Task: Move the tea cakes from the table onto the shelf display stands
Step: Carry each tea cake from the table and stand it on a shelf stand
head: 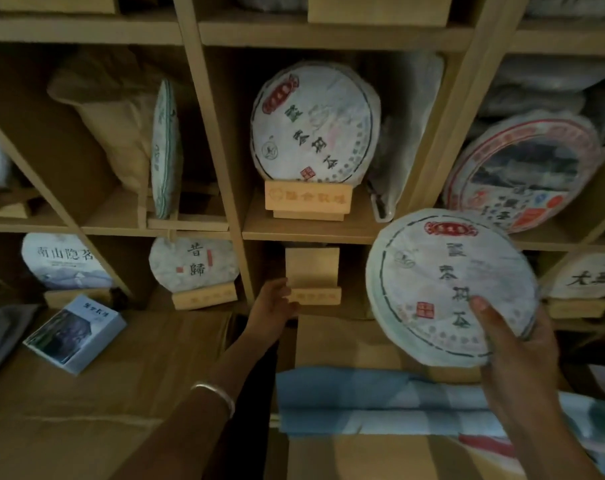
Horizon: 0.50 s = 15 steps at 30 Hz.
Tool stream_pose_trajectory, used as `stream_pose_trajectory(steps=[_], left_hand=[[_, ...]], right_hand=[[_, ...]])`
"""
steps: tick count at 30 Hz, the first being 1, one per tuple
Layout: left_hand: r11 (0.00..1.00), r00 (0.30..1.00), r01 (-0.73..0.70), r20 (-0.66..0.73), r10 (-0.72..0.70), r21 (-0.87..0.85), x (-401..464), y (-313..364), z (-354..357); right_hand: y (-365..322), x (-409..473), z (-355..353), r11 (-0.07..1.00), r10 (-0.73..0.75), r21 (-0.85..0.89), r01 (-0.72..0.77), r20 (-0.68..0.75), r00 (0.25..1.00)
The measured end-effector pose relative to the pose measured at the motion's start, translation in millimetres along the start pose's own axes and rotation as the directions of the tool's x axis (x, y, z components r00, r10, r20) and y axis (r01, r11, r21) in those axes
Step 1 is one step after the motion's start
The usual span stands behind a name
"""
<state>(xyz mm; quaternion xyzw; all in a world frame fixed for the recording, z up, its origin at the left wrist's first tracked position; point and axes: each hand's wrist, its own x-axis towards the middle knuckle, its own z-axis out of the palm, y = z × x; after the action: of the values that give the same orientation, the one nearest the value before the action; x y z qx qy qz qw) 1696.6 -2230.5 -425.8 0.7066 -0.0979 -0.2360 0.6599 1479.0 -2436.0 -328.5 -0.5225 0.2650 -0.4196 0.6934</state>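
- One empty stand (pixel 313 277) sits low centre of the frame, in the shelf cubby under the displayed cake (pixel 314 123). Pretty clearly that's where the cake in hand is headed.
- Right hand (pixel 512 344), lower right, holds the tea cake (pixel 450 285) by its bottom edge: thumb pressed flat on the printed face, the other fingers tucked behind where I can't see them. The cake is upright, facing the camera, in the air just right of the empty stand and not touching it.
- Left hand (pixel 271 306) is at the stand's left edge, fingers loosely curled against the base. Looks like it's steadying or nudging it, but I can't tell if it's really gripping or just resting there.
- What could go wrong, as I see it:
  - A one-handed pinch on the low edge of a big disc means it could tip forward or slide out, and the paper wrap probably doesn't help.
  - The cubby opening looks tight for the cake, so the top edge could clip the shelf board (pixel 308 233) above on the way in.
  - If the cake misses the groove in the stand's base, it could roll off or push the whole stand backwards, especially if the left hand lets go early.
  - The neighbouring cake (pixel 194 265) left of the divider seems safely out of the way.
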Motion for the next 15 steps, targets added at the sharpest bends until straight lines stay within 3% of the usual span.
stream_pose_trajectory(steps=[2,7,15], left_hand=[[0.999,0.999,0.045,0.011,-0.045,0.025,27.3,-15.1,-3.2],[0.924,0.998,0.055,0.019,-0.067,0.378,77.3,-46.1,-5.8],[0.953,0.995,0.089,0.013,-0.097,0.289,114.3,-72.4,8.6]], right_hand=[[8.6,7.1,0.2,1.0,-0.012,0.001,0.012,-0.005,1.0],[24.7,15.8,-2.0,0.999,-0.043,-0.014,0.042,-0.014,0.999],[37.1,17.1,-8.1,0.998,-0.063,-0.007,0.063,-0.032,0.997]])
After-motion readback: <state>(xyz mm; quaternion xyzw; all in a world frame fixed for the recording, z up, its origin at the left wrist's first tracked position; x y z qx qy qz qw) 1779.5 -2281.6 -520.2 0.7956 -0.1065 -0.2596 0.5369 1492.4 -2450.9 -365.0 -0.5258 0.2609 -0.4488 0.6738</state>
